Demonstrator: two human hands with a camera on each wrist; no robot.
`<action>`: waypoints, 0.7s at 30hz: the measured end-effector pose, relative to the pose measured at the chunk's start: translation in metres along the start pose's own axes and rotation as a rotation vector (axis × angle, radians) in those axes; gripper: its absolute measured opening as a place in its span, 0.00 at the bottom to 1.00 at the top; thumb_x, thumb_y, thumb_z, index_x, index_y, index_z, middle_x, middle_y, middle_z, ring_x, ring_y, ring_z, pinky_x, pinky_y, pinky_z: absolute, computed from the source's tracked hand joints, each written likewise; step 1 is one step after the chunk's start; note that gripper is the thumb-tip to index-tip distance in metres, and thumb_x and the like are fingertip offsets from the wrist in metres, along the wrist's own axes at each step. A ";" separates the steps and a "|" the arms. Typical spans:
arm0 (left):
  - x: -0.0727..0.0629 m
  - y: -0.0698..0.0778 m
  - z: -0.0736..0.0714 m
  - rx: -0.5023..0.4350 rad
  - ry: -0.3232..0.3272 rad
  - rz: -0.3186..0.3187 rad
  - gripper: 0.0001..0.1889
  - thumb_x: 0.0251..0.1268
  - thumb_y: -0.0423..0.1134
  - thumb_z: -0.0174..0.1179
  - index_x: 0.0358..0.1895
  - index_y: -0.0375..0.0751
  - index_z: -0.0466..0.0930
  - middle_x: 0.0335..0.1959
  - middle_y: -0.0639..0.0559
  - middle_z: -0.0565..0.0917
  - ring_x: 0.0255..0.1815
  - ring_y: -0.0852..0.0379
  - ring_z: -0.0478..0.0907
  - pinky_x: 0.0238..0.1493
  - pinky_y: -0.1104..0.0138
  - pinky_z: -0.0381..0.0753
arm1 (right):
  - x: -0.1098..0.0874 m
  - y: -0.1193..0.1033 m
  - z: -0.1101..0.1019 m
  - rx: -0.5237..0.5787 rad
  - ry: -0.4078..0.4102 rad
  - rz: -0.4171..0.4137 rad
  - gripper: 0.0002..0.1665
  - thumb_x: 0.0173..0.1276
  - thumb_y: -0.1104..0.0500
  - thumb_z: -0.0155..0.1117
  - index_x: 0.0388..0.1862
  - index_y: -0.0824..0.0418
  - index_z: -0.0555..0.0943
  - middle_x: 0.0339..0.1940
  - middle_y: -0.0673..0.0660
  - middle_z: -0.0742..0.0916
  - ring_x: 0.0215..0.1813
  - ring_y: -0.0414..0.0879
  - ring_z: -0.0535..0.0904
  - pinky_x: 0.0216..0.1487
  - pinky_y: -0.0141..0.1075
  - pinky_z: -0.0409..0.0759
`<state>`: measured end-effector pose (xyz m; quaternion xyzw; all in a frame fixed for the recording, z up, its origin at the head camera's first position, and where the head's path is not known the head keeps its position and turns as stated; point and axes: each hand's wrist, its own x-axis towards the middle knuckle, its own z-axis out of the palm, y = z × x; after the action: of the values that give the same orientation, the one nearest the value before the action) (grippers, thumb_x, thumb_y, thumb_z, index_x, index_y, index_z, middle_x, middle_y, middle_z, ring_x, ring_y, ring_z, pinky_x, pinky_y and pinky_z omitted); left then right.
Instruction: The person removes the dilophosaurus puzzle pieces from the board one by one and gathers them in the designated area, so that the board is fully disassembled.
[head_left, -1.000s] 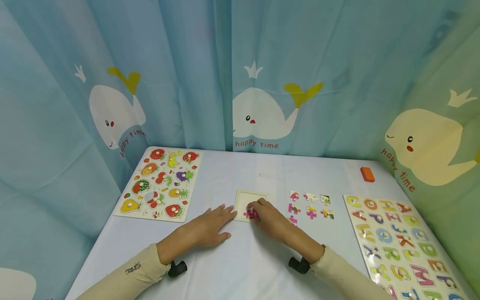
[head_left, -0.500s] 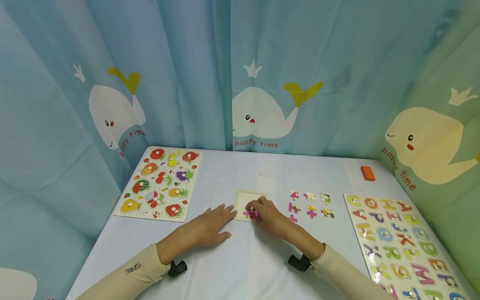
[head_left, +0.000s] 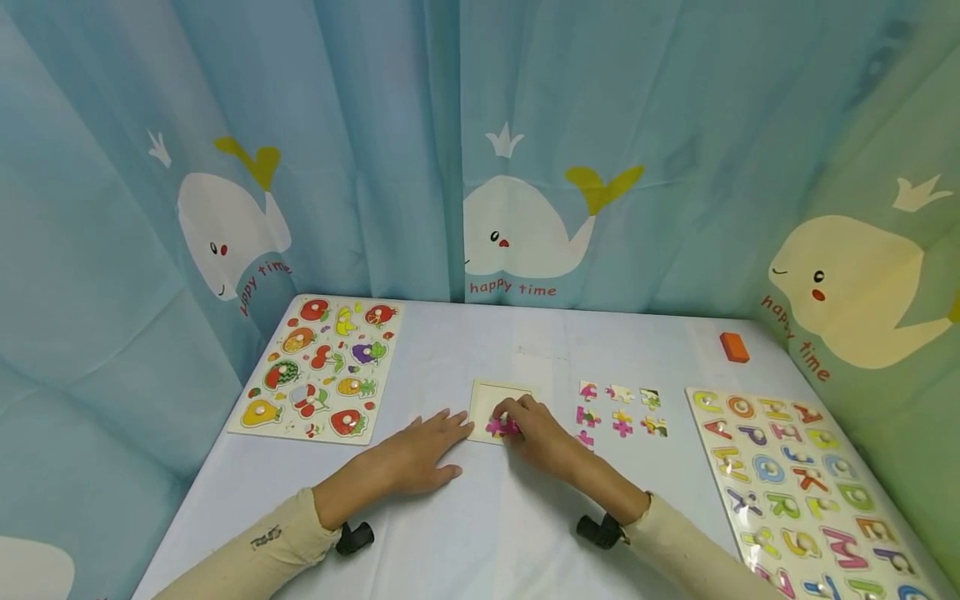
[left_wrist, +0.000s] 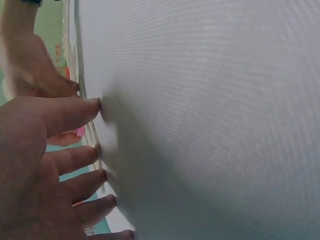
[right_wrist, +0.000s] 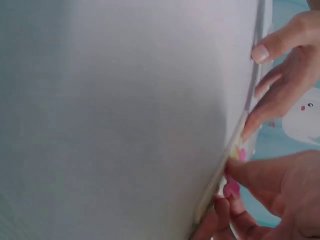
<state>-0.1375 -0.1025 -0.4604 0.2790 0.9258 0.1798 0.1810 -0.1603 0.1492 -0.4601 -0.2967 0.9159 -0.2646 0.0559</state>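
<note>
In the head view, a square wooden puzzle tray [head_left: 483, 402] lies on the table between the hands. My left hand [head_left: 420, 458] rests flat with spread fingers, its fingertips at the tray's left edge. Over the tray's lower right part, my right hand [head_left: 546, 443] pinches a pink jigsaw piece [right_wrist: 231, 189] between thumb and fingers, seen in the right wrist view. Pink pieces [head_left: 498, 427] show in the tray's lower part beside those fingers, which partly hide them. Several loose jigsaw pieces [head_left: 622, 425] lie in rows right of the tray.
A fruit knob puzzle board [head_left: 341, 337] lies at the back left. An alphabet puzzle board [head_left: 787, 492] lies at the right, with an orange block [head_left: 734, 347] behind it. Blue curtains [head_left: 390, 150] with whale prints surround the white table [head_left: 450, 350].
My right hand shifts only slightly over the tray, and the pink piece at its fingertips sits a little differently. My left hand stays in place.
</note>
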 end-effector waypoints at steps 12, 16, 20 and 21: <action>0.000 -0.001 0.000 -0.003 -0.001 -0.002 0.36 0.76 0.49 0.64 0.82 0.45 0.65 0.85 0.49 0.62 0.87 0.44 0.55 0.82 0.41 0.58 | -0.004 0.001 -0.006 0.110 0.120 -0.001 0.18 0.69 0.77 0.64 0.53 0.62 0.81 0.37 0.56 0.84 0.42 0.48 0.81 0.46 0.38 0.84; -0.001 -0.001 0.000 -0.006 -0.004 0.002 0.35 0.77 0.49 0.63 0.82 0.45 0.65 0.85 0.49 0.62 0.87 0.44 0.54 0.82 0.41 0.57 | -0.012 0.004 -0.021 0.135 0.150 0.066 0.12 0.71 0.74 0.67 0.49 0.63 0.82 0.37 0.53 0.85 0.43 0.46 0.83 0.47 0.40 0.86; -0.001 0.000 -0.001 -0.010 -0.003 0.005 0.35 0.77 0.49 0.63 0.82 0.45 0.65 0.85 0.49 0.61 0.87 0.44 0.54 0.82 0.41 0.57 | -0.027 0.019 -0.049 0.125 0.144 0.108 0.07 0.73 0.72 0.66 0.46 0.63 0.83 0.39 0.53 0.87 0.43 0.46 0.84 0.45 0.39 0.87; -0.002 0.001 -0.001 -0.011 -0.004 0.005 0.35 0.77 0.49 0.63 0.82 0.45 0.65 0.85 0.48 0.61 0.87 0.44 0.54 0.82 0.41 0.57 | -0.031 0.024 -0.056 0.120 0.140 0.114 0.07 0.73 0.72 0.66 0.45 0.63 0.83 0.39 0.53 0.88 0.43 0.46 0.84 0.44 0.39 0.86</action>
<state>-0.1362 -0.1030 -0.4589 0.2806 0.9238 0.1847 0.1838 -0.1619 0.2094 -0.4264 -0.2212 0.9155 -0.3353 0.0244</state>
